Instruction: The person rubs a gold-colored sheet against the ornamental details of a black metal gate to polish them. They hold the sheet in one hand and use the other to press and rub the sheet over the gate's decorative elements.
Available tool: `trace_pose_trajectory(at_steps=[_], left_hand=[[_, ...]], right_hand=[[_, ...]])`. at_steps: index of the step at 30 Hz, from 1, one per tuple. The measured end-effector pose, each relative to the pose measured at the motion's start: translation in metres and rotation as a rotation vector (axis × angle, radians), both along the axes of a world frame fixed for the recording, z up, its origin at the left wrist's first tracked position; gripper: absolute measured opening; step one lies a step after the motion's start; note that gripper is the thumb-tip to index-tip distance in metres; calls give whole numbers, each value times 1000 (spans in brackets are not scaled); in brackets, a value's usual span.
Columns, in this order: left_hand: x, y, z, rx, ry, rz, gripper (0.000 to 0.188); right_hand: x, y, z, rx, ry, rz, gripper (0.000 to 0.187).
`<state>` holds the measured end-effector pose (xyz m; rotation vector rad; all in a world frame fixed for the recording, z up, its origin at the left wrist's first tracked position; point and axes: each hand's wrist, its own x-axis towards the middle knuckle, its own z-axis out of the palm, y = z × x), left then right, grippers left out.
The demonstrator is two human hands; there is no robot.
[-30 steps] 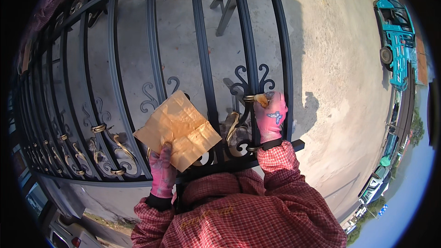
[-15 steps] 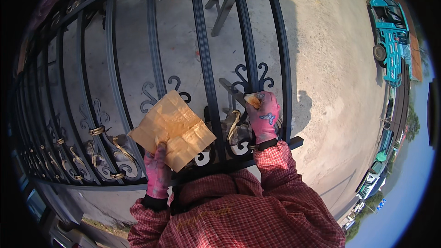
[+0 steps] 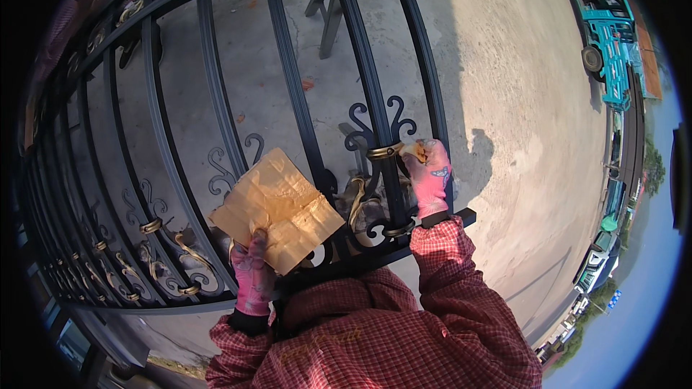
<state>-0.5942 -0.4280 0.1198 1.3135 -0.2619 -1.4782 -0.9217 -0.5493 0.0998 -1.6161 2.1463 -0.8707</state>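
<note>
Head view shows us our left hand (image 3: 254,274), in a pink glove, gripping a brown sheet (image 3: 281,209) with gold smears over the black fence (image 3: 290,65). Our right hand (image 3: 430,181), gloved too, pinches a small stained pad (image 3: 412,151). It is just beside a gold band (image 3: 385,151) on one bar (image 3: 358,43); we cannot tell if they touch.

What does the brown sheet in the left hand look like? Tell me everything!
The brown cardboard sheet, or perhaps stiff paper, is roughly square, with creases and a golden shine. It is turned cornerwise, like a diamond. The pink-gloved left hand grips its lower-left edge, thumb on top. It shows in front of the black metal fence panel; whether they touch, I can't tell.
</note>
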Motion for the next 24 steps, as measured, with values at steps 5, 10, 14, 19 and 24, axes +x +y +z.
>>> trace_pose_trajectory(at_steps=[5,10,14,19,24], left_hand=[[-6,5,-22,-19,17,15,41],[-33,-15,7,-41,47,-25,46],[-47,-14,1,-56,86,-70,45],[-54,1,-39,-5,272,-21,31],[-81,-20,13,-34,-70,-168,25]], right_hand=[[-3,-5,11,62,-160,76,27],[-11,-10,10,40,-327,-34,26],[-21,-4,5,68,-176,29,26],[35,16,78,15,-233,307,32],[67,39,82,44,102,582,37]])
